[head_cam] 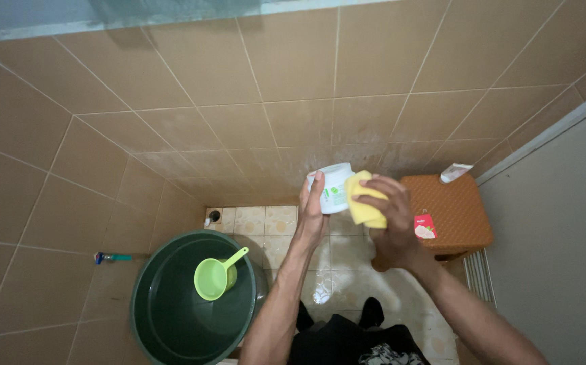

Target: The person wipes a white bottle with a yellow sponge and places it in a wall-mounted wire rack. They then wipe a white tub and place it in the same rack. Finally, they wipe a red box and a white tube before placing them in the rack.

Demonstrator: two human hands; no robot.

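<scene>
My left hand (312, 209) grips a small white jar (334, 188) with a green label, held out in front of the tiled wall. My right hand (389, 216) presses a yellow sponge (362, 204) against the right side of the jar. Both hands are raised above the floor at the middle of the view.
A dark green tub (154, 307) stands at the lower left with a light green dipper (213, 276) in it. A brown plastic stool (455, 209) at the right carries a red sachet (425, 227) and a white packet (454, 172). A razor (112, 257) sticks out from the left wall. A floor drain (214, 216) sits in the corner.
</scene>
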